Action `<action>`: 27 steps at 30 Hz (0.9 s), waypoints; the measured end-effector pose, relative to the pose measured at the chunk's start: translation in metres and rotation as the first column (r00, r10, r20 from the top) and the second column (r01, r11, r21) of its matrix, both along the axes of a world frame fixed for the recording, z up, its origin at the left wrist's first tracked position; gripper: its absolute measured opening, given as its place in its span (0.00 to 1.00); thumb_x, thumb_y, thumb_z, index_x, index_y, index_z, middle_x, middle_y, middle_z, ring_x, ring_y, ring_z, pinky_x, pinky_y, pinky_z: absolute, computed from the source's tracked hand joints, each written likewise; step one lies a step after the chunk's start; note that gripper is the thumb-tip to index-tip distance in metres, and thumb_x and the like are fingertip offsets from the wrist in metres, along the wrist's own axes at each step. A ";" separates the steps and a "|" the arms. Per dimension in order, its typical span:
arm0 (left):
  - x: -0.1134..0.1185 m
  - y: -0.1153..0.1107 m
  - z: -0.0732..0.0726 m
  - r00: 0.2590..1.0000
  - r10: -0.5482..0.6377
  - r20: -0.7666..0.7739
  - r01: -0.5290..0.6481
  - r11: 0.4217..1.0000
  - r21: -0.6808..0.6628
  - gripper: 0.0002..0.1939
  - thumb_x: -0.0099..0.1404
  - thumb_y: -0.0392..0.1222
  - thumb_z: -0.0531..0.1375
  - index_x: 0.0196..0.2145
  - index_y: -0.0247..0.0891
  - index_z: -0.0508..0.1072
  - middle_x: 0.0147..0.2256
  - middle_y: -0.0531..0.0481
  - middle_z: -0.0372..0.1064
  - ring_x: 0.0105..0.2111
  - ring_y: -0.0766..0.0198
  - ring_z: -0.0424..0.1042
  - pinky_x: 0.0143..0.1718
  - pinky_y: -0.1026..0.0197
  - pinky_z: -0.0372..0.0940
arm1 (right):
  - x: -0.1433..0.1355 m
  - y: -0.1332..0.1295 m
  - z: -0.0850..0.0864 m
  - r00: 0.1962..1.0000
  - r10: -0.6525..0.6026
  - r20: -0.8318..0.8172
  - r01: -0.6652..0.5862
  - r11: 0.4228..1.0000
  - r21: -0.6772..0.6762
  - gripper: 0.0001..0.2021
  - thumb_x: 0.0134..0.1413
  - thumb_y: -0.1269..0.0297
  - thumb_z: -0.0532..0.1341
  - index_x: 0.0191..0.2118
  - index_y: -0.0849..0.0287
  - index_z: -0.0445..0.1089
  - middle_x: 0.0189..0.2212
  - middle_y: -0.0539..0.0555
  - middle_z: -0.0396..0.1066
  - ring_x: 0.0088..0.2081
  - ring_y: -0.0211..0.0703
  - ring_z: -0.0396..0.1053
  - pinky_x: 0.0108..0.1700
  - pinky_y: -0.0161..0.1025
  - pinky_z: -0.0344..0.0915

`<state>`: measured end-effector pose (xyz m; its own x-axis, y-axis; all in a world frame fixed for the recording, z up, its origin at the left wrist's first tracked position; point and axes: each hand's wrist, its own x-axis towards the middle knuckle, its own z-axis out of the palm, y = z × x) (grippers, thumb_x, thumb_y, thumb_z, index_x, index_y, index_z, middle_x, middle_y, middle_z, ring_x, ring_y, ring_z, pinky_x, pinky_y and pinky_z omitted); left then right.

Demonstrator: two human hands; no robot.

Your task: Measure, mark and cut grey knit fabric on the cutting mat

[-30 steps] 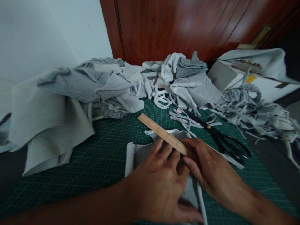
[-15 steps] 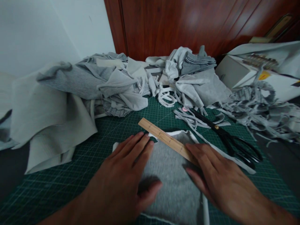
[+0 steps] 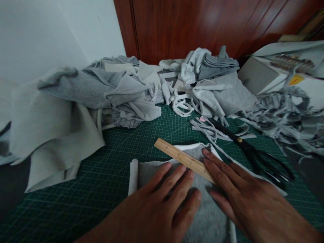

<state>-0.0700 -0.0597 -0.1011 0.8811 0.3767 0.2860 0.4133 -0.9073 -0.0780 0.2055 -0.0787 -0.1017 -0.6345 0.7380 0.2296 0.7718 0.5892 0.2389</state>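
A grey piece of fabric point(image 3: 202, 206) with pale rolled edges lies on the green cutting mat point(image 3: 118, 145). Across its upper part a wooden ruler point(image 3: 182, 157) rests at a slant, its left end past the fabric's top edge. My left hand point(image 3: 164, 199) lies on the fabric with fingers spread, fingertips just below the ruler. At the ruler's right end is my right hand point(image 3: 235, 189), its fingers stretched over it and its thumb apart, pressing on ruler and fabric.
Black scissors point(image 3: 243, 141) lie beyond my right hand, beside thin fabric strips point(image 3: 210, 130). Heaped grey cloth point(image 3: 88, 84) lines the back and left. A white box point(image 3: 263, 74) and shredded scraps point(image 3: 286, 111) are at the right.
My left hand has moved right across the fabric, uncovering its upper left corner. The ruler has shifted slightly right and nearer. My right hand has moved a little right, its fingers farther over the ruler.
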 end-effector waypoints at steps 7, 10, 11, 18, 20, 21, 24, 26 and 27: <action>0.043 -0.007 -0.014 0.973 0.066 0.221 -0.063 0.998 -0.023 0.14 0.77 0.43 0.53 0.49 0.35 0.76 0.55 0.46 0.76 0.59 0.58 0.69 0.61 0.57 0.62 | 0.025 -0.004 -0.002 0.999 -0.047 -0.020 0.045 0.995 -0.091 0.29 0.77 0.59 0.46 0.75 0.66 0.50 0.69 0.63 0.63 0.57 0.55 0.77 0.48 0.47 0.82; 0.068 -0.005 -0.013 0.958 0.065 0.280 -0.045 0.996 -0.077 0.14 0.77 0.40 0.52 0.39 0.36 0.76 0.40 0.49 0.77 0.46 0.59 0.74 0.48 0.59 0.67 | 0.025 -0.002 0.000 0.999 -0.025 -0.046 0.020 0.995 -0.098 0.29 0.77 0.60 0.45 0.76 0.67 0.49 0.69 0.65 0.64 0.57 0.55 0.77 0.46 0.46 0.83; 0.075 -0.004 -0.012 0.957 0.059 0.284 -0.033 0.995 -0.096 0.14 0.77 0.38 0.52 0.36 0.37 0.75 0.36 0.49 0.75 0.42 0.58 0.74 0.45 0.58 0.67 | 0.025 -0.002 0.001 0.998 -0.021 -0.056 0.015 0.995 -0.094 0.29 0.77 0.61 0.45 0.76 0.67 0.47 0.68 0.66 0.64 0.57 0.55 0.77 0.46 0.46 0.83; 0.067 0.004 -0.012 0.984 0.041 0.176 -0.035 0.999 -0.036 0.13 0.77 0.41 0.53 0.45 0.41 0.77 0.53 0.46 0.75 0.54 0.54 0.70 0.50 0.51 0.67 | 0.026 -0.002 -0.005 0.993 -0.095 -0.076 0.089 0.993 -0.084 0.33 0.76 0.55 0.46 0.77 0.71 0.44 0.69 0.69 0.63 0.57 0.58 0.77 0.47 0.48 0.82; 0.055 0.004 -0.017 0.993 0.000 0.118 -0.004 0.999 0.034 0.14 0.77 0.44 0.53 0.52 0.43 0.76 0.60 0.46 0.72 0.63 0.53 0.64 0.58 0.46 0.64 | 0.028 -0.002 -0.009 0.991 -0.111 -0.070 0.106 0.992 -0.073 0.33 0.76 0.54 0.47 0.76 0.70 0.45 0.69 0.68 0.62 0.58 0.58 0.77 0.47 0.48 0.82; 0.049 0.004 -0.020 0.994 -0.017 0.108 0.010 0.998 0.061 0.15 0.78 0.45 0.53 0.55 0.44 0.75 0.62 0.47 0.70 0.65 0.53 0.61 0.62 0.43 0.61 | 0.028 -0.002 -0.010 0.991 -0.116 -0.071 0.111 0.991 -0.070 0.33 0.76 0.54 0.47 0.76 0.70 0.46 0.69 0.68 0.62 0.58 0.58 0.76 0.47 0.47 0.82; 0.038 0.003 -0.026 0.995 -0.037 0.096 0.028 0.995 0.097 0.19 0.78 0.50 0.53 0.61 0.48 0.71 0.65 0.48 0.66 0.69 0.50 0.55 0.68 0.35 0.52 | 0.031 -0.002 -0.013 0.990 -0.121 -0.069 0.115 0.990 -0.081 0.33 0.76 0.53 0.48 0.77 0.67 0.47 0.70 0.66 0.61 0.59 0.58 0.75 0.46 0.46 0.82; 0.033 0.002 -0.029 0.996 -0.030 0.081 0.023 0.996 0.089 0.21 0.78 0.53 0.53 0.63 0.50 0.69 0.66 0.49 0.65 0.69 0.49 0.55 0.69 0.31 0.50 | 0.034 -0.002 -0.014 0.993 -0.107 -0.059 0.101 0.991 -0.088 0.32 0.76 0.52 0.48 0.76 0.64 0.48 0.71 0.64 0.59 0.59 0.57 0.75 0.45 0.45 0.83; 0.032 0.002 -0.029 0.996 -0.033 0.078 0.026 0.996 0.087 0.21 0.77 0.54 0.53 0.64 0.51 0.69 0.67 0.49 0.65 0.69 0.49 0.55 0.69 0.31 0.50 | 0.035 -0.002 -0.014 0.994 -0.099 -0.053 0.094 0.991 -0.091 0.31 0.76 0.52 0.49 0.76 0.62 0.49 0.72 0.63 0.58 0.59 0.57 0.76 0.45 0.44 0.83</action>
<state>-0.0385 -0.0581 -0.1303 0.8645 0.3221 0.3859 0.3947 -0.9103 -0.1243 0.2401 -0.0808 -0.1156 -0.5469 0.8142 0.1948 0.8371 0.5282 0.1426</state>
